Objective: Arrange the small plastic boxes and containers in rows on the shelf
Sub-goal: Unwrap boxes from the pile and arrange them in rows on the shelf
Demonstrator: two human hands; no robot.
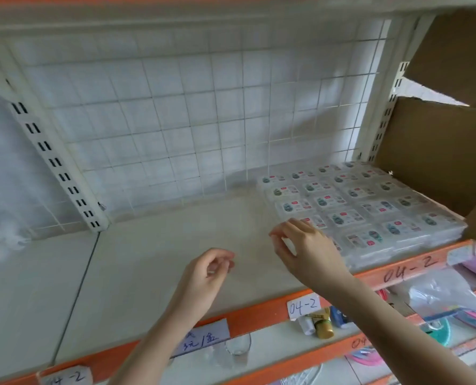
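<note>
Spanning most of the frame, the shelf (153, 262) lies bare across its left and centre, leaving room for more rows. Filling its right side, the small plastic boxes (350, 207) sit flat and edge to edge in a grid, probably packed tight to save space. At lower centre, the right hand (303, 245) hovers at the grid's near-left corner, fingers loosely curled, its grip apparently holding nothing. Just left, the left hand (206, 276) hangs half-curled and seemingly empty.

Boxes grouped at the shelf's right end

The small boxes (350, 209) are laid in rows on the shelf (153, 259), apparently stacked, before the wire grid (175, 120), beside a carton (437, 151).
</note>
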